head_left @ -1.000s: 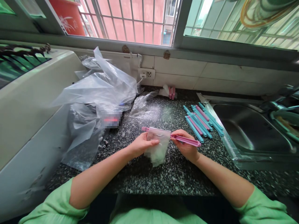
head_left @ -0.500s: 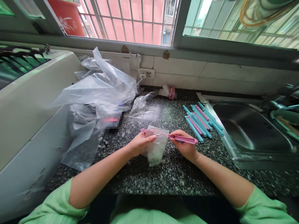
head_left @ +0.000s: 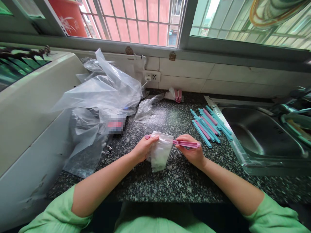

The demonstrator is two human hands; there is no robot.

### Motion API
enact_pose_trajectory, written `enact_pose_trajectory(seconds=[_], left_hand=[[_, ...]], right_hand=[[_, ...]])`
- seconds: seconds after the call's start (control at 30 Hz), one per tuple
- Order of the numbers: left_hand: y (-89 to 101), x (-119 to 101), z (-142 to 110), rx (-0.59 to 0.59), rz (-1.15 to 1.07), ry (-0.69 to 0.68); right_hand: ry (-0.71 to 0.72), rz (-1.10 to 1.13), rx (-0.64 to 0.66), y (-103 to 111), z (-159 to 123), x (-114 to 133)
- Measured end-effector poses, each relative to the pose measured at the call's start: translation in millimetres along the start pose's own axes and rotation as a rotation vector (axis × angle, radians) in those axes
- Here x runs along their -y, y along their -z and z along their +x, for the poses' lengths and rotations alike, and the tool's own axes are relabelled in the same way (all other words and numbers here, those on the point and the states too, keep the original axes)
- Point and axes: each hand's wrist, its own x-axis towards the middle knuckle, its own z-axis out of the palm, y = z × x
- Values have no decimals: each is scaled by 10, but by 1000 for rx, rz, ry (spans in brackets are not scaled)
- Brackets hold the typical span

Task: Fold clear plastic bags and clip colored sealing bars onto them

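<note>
A small clear plastic bag (head_left: 160,155) hangs between my hands, its top edge near a pink bag clip (head_left: 188,144). My left hand (head_left: 145,148) pinches the bag, thumb on its front, with the clip's round pink end poking out beyond the fingers. The clip runs behind the bag and comes out on its right side, where its long channelled arm shows. My right hand (head_left: 193,153) is closed around that arm. How the clip's two arms sit on the bag is hidden by the plastic. Several blue and pink bag clips (head_left: 206,126) lie in a pile beyond my right hand.
A steel sink (head_left: 257,136) is set into the speckled counter (head_left: 175,184) at the right. Large crumpled plastic bags (head_left: 102,94) fill the left side. Near the wall lie two pink clips (head_left: 178,96) and a smaller plastic bag (head_left: 147,108). A socket (head_left: 153,76) holds a white plug.
The bag and the pink clip have shifted slightly left with my left hand. The clip has slid left through my right hand, so less of it sticks out.
</note>
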Motion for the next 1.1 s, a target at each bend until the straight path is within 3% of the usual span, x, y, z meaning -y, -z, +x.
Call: enact_pose_trajectory(seconds=[0.23,0.4,0.67,1.1], left_hand=[[-15,-4,-8,-10,-10,-5],[-11,10,-17,6,36,-4],[25,57,18,16,78,-27],[47,76,19,76,133,-19]], right_hand=[[118,16,-59,11,-14,-5],[128,26,-89,-4,-50,-45],[227,-31,-31,27,-7,16],[273,-112,47,25,0,36]])
